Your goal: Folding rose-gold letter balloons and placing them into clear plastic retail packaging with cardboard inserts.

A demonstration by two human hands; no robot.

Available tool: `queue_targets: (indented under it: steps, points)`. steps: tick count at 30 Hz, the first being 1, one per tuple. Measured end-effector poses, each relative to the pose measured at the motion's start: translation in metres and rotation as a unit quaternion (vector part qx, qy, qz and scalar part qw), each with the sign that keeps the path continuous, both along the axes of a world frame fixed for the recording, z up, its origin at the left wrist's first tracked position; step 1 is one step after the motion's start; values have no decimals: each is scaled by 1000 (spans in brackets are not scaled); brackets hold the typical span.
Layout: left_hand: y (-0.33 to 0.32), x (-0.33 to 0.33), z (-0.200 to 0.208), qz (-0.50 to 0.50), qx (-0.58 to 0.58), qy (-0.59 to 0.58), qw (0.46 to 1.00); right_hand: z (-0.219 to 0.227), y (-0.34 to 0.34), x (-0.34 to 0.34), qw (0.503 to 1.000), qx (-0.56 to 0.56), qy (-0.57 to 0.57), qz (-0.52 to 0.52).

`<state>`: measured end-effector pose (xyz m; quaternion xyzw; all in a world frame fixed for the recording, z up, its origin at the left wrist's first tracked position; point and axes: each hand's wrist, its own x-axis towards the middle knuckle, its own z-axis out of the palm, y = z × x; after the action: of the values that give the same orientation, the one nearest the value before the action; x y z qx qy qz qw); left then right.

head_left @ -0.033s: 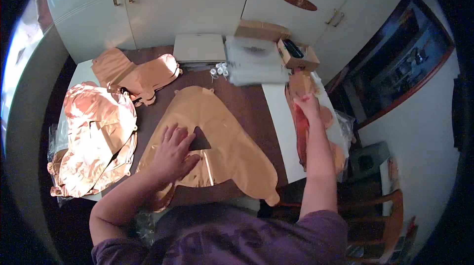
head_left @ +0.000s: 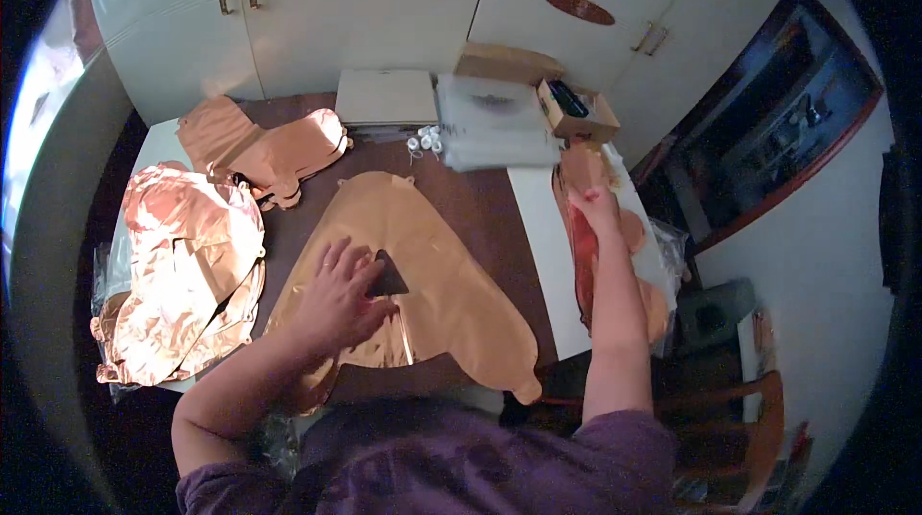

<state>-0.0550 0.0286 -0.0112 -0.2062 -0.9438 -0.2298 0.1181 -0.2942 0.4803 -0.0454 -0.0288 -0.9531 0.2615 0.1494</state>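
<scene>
A flat rose-gold foil balloon shaped like a letter with a triangular hole (head_left: 451,275) lies on the dark brown table (head_left: 480,198). My left hand (head_left: 341,299) rests flat on it, fingers spread, just left of the hole. My right hand (head_left: 595,203) reaches out to the right and pinches the top of another rose-gold foil balloon (head_left: 586,256), which lies in a stack on a white surface (head_left: 538,227) beside the table.
A heap of crumpled foil balloons (head_left: 182,265) fills the left side, with more (head_left: 269,145) at the back left. At the back stand a flat white box (head_left: 384,97), clear plastic bags (head_left: 490,121), an open cardboard box (head_left: 576,107) and white cupboards (head_left: 384,6). A wooden chair (head_left: 749,419) is at the lower right.
</scene>
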Motion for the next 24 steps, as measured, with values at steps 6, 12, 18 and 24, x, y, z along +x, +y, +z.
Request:
queue_targets:
  steps: [6, 12, 18, 24]
  points:
    - [84, -91, 2, -172, 112, -10, 979, -8, 15, -8, 1000, 4, 1, -31]
    - [238, -175, -6, -211, -11, 5, 977, 5, 15, 15, 980, -89, 179, -9]
    - [277, -193, -29, -195, -171, -48, 965, 59, 101, 95, 887, -174, 408, -127]
    - [281, -191, -37, -184, -177, -25, 967, 204, 224, 239, 721, -107, 570, -380]
